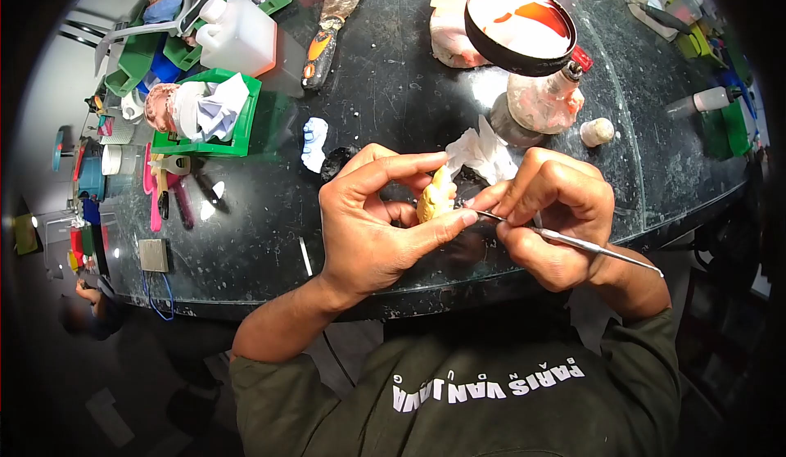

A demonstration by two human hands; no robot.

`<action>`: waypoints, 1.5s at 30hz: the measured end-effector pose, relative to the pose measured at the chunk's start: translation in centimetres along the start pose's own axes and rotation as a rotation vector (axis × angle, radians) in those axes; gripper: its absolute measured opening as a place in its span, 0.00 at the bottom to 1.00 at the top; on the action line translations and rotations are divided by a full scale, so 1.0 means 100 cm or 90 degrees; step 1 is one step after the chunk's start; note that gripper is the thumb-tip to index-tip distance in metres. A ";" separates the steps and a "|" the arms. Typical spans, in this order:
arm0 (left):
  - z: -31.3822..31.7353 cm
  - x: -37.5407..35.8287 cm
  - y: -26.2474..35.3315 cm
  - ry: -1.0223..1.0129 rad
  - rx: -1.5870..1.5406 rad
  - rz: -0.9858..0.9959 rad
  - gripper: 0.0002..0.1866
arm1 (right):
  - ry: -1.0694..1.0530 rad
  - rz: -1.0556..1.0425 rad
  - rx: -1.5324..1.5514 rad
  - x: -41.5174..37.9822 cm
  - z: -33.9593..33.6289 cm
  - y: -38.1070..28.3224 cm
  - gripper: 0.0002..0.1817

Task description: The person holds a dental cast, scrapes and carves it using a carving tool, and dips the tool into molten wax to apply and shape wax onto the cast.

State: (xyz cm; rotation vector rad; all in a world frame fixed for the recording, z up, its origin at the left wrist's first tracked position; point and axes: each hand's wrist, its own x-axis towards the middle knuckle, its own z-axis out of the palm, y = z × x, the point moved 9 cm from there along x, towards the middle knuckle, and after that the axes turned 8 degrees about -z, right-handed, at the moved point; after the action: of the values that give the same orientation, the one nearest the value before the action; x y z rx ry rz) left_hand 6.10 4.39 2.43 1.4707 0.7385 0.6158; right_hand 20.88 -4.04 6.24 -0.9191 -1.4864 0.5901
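Note:
My left hand (pixel 368 232) is closed around a small yellow dental cast (pixel 434 199), pinched between thumb and fingers above the table's near edge. In my right hand (pixel 561 211) is a thin metal dental carver (pixel 573 242), held like a pen. Its working tip points left, close to the cast and beside my left thumb tip; the other end, slightly hooked, sticks out at lower right. Just beyond the hands lies a crumpled white tissue (pixel 485 152). A pale blue molded piece (pixel 313 144) rests to the left of them.
A black-rimmed round dish (pixel 520 68) stands behind my right hand, near a glass burner (pixel 540 106) and a small whitish jar (pixel 597 133). Leftward are a scraper (pixel 323 47), a green tray (pixel 254 101) with a cast, and a white jug (pixel 237 39). Another person (pixel 90 301) is at far left.

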 end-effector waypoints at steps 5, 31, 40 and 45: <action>0.001 0.000 -0.003 -0.006 -0.042 -0.008 0.28 | 0.074 0.026 0.080 -0.003 -0.008 0.005 0.08; 0.004 -0.001 -0.008 -0.022 -0.129 -0.042 0.24 | 0.044 -0.033 0.063 -0.001 -0.002 -0.002 0.09; 0.003 -0.004 0.005 -0.036 -0.055 -0.004 0.26 | 0.040 0.024 0.126 -0.005 0.000 -0.001 0.08; 0.004 -0.006 0.010 -0.020 -0.042 0.048 0.28 | 0.054 0.035 0.161 -0.007 -0.001 0.003 0.08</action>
State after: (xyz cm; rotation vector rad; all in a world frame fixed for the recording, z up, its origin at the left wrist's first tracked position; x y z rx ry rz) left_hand 6.05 3.70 3.41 1.4493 0.6351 0.6675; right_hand 21.04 -4.48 5.65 -0.7795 -1.2806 0.7506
